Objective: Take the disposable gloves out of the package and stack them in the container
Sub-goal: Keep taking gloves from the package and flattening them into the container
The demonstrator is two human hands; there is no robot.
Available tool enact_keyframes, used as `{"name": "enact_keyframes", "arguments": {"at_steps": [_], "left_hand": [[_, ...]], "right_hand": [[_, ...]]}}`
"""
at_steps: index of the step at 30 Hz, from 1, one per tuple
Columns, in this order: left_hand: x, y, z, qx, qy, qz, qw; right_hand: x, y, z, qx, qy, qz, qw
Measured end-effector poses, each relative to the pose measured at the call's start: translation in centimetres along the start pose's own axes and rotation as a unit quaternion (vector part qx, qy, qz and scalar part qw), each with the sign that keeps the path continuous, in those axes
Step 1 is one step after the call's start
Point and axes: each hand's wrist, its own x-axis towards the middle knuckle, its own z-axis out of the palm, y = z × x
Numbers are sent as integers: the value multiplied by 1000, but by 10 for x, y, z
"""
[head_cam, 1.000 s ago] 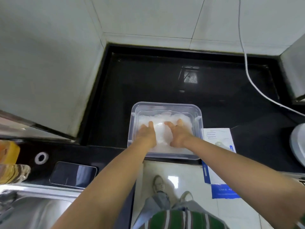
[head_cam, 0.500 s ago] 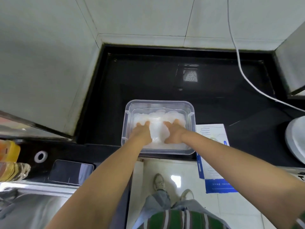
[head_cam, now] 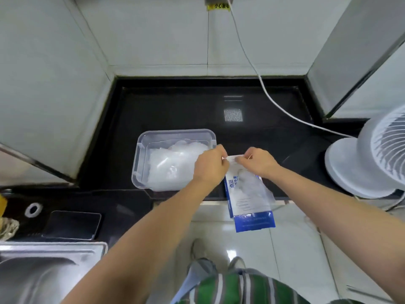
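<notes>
**While gloves (head_cam: 175,163) lie heaped in the container (head_cam: 140,150), both hands pinch the package (head_cam: 247,194) top**

Where the black worktop (head_cam: 197,110) nears its front edge, the left hand (head_cam: 210,165) and the right hand (head_cam: 258,162) meet at the upper edge of the package. Each has its fingers and thumb curled in, nipping that white strip from its own side. The two hands sit close together with the strip stretched between them.

From there the package runs back toward the person. Its upper part is white and clear with blue print along the left side, and a blue band crosses the bottom. Its lower end juts past the worktop edge, over the pale tiled floor (head_cam: 285,249). Whether its middle rests on the worktop or is lifted off it cannot be told.

The container, a clear plastic tub with rounded corners, sits on the worktop just left of the package. The left hand overlaps its near right corner from this angle. Inside, the crumpled, translucent white gloves cover most of the bottom.

A white fan (head_cam: 377,154) stands at the right end of the worktop, well apart from the package. A white cable (head_cam: 266,90) runs down the tiled wall and across toward its base. On the left, a dark phone (head_cam: 72,224) lies flat beside a small white ring (head_cam: 33,209), with a steel sink (head_cam: 43,270) nearer the person.
</notes>
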Motion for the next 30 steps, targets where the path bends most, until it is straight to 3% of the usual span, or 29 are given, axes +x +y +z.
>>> {"name": "enact_keyframes", "arguments": {"at_steps": [3, 7, 13, 22, 30], "left_hand": [[-13, 17, 24, 16, -57, 3, 998], [-25, 32, 48, 38, -113, -9, 993], [-33, 33, 72, 40, -216, -76, 973], [-27, 21, 78, 31, -221, -91, 971], [-18, 21, 79, 65, -220, -59, 972]], "right_hand": [[-11, 18, 11, -29, -78, 27, 996], [-21, 32, 24, -15, -70, 51, 996], [-16, 44, 31, 174, -34, 135, 975], [-24, 57, 22, 355, -94, 161, 916], [-13, 59, 13, 382, -160, 156, 897]]}}
